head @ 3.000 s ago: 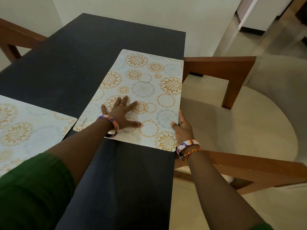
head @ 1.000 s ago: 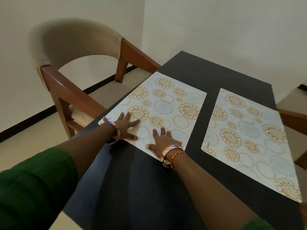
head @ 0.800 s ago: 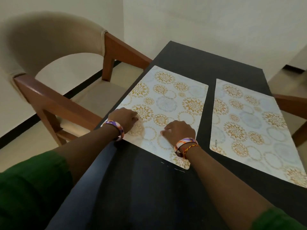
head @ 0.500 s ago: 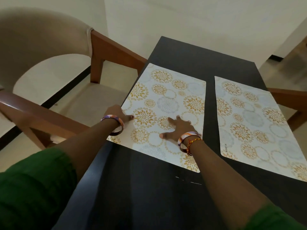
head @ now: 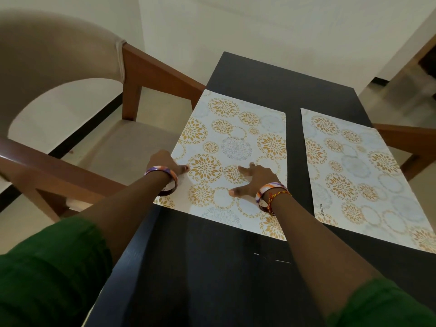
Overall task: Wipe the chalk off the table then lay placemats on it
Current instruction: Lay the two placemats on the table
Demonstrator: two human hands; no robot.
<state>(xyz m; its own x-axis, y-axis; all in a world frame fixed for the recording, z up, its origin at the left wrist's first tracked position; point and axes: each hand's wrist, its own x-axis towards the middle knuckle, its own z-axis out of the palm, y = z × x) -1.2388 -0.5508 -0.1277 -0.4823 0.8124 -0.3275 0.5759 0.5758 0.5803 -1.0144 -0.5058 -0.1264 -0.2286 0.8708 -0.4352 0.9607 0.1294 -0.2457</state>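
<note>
Two floral placemats lie flat on the black desk (head: 212,279). Left placemat (head: 236,147) sits at the desk's left edge, its left side about flush with that edge. Right placemat (head: 358,171) lies beside it, a dark strip of desk between them, "KUBER" printed near its front left corner.

Left hand (head: 162,161) is at the left placemat's left edge, thumb on top of the mat, other fingers hidden over the edge, so its grasp cannot be told. Right hand (head: 257,180) rests palm down on the same mat near its front, fingers spread and released, grasping nothing.

Faint white chalk marks (head: 271,258) show on the desk just in front of the left placemat. Bangles on both wrists, green sleeves. Wooden armchair (head: 70,128) stands left of the desk.
</note>
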